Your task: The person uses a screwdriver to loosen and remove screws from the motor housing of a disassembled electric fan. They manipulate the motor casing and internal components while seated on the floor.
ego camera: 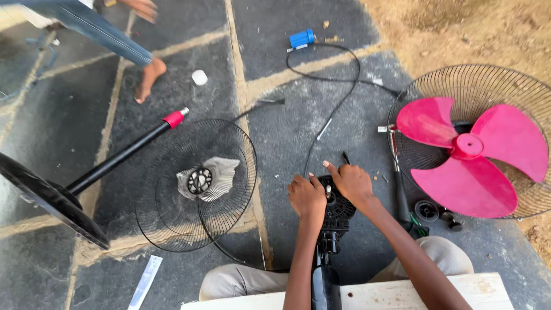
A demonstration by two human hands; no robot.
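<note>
The fan is largely stripped: stand [86,175] far left, loose grille [198,183] left, pink blade [468,152] in its grille right, while both hands [307,195] [353,182] grip the black motor housing [337,209] near centre, unfinished.

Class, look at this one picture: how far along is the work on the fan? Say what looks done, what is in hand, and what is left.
Done: the pink blade lies in one grille half, the other grille half lies apart, and the stand pole is off.

In hand: the left hand and right hand rest on the black motor housing.

Left: every part still lies separate on the paving.
</note>
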